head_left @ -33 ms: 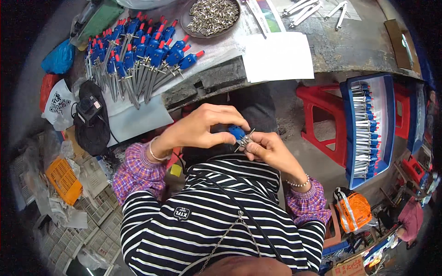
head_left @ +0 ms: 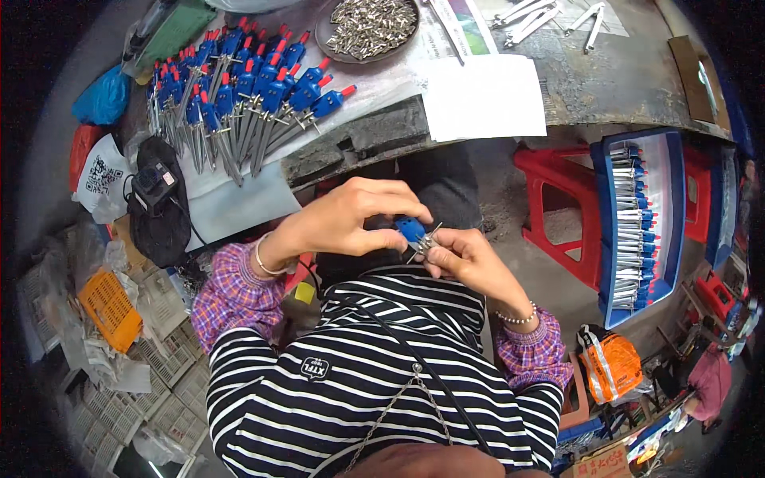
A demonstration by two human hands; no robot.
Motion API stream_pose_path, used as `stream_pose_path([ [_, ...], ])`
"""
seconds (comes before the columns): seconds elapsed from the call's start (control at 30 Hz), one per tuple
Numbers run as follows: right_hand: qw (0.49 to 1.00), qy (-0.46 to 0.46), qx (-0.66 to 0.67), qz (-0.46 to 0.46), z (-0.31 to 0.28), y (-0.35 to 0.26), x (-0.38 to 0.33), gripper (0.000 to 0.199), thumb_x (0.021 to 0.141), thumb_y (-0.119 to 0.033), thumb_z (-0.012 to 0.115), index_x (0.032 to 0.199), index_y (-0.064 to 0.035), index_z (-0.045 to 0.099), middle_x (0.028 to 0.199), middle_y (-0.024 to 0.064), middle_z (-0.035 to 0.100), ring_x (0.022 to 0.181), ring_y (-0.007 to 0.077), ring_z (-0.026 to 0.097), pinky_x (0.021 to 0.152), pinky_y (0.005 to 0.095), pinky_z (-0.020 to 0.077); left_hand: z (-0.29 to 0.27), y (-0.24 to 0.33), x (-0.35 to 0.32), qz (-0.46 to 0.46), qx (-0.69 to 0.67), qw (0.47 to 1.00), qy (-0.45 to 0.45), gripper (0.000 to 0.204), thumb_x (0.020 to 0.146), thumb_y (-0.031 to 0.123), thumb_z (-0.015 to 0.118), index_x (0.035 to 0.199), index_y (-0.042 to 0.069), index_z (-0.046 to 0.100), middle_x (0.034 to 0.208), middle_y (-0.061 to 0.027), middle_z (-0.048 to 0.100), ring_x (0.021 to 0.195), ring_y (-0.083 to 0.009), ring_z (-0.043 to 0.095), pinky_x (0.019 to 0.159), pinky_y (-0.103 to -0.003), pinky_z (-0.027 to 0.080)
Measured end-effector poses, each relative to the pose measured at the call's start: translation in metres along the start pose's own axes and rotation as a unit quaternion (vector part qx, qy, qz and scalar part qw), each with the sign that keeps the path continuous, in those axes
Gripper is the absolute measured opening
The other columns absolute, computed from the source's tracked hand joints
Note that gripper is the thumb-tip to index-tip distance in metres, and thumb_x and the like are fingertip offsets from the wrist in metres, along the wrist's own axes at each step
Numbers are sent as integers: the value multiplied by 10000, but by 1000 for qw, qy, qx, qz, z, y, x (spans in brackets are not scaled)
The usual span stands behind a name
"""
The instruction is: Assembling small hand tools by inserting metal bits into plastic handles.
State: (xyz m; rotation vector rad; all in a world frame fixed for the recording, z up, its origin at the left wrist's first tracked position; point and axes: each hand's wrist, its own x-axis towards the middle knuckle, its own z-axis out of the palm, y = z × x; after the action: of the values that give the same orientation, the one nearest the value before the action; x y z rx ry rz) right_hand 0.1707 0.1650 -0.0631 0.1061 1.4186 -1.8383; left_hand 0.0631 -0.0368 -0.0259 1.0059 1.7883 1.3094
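In front of my waist, both hands hold one drawing compass with a blue plastic head [head_left: 411, 229] and thin metal cross pieces near its hinge. My left hand [head_left: 355, 215] curls over the blue head, its thumb and fingertips at either side. With thumb and fingers pinched, my right hand [head_left: 468, 261] grips the metal part just below the head. My fingers cover much of the compass's legs. On the bench at the left lies a large pile of compasses [head_left: 263, 95] with blue heads, red tips and metal legs.
A round dish of small metal pins [head_left: 368, 57] and a white paper sheet [head_left: 482, 99] lie on the bench. Silver compass legs [head_left: 530, 22] are farther right. A blue tray [head_left: 673, 231] with compasses rests by a red stool [head_left: 558, 215]. A black device [head_left: 155, 187] sits left.
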Motion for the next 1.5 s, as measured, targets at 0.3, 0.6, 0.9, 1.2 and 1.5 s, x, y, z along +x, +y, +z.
stream_pose_path([
  [0.3,999,24,28,24,0,3,3,170,901,-112,511,889,13,626,633,-26,530,549,41,431,489,202,331,-1,-11,-1,59,181,981,-38,360,673,115,719,986,-3,588,801,-130,557,715,-302,542,648,-369,457],
  [0.6,991,13,109,76,4,5,5,190,928,-135,500,912,17,612,640,-44,510,540,17,405,480,162,306,12,-17,-10,15,163,986,20,258,679,125,708,887,10,608,676,-112,561,639,-299,573,596,-377,460],
  [0.9,993,-11,74,91,6,13,5,200,936,-151,499,925,14,611,643,-46,506,543,12,408,475,157,314,13,-28,-13,32,101,994,-8,274,689,136,723,915,12,631,675,-124,576,594,-290,571,526,-361,448],
  [1.2,994,3,74,78,8,12,7,209,940,-171,497,925,6,607,643,-55,492,541,10,394,475,156,314,16,-26,-13,9,126,992,16,259,690,127,720,905,9,638,654,-111,580,564,-277,574,500,-347,444],
  [1.5,992,-22,91,86,3,9,7,181,940,-147,492,942,0,599,651,-56,487,560,15,402,489,155,316,9,-25,-9,-36,74,996,-14,245,687,125,727,898,20,658,712,-118,625,610,-259,619,520,-313,466],
])
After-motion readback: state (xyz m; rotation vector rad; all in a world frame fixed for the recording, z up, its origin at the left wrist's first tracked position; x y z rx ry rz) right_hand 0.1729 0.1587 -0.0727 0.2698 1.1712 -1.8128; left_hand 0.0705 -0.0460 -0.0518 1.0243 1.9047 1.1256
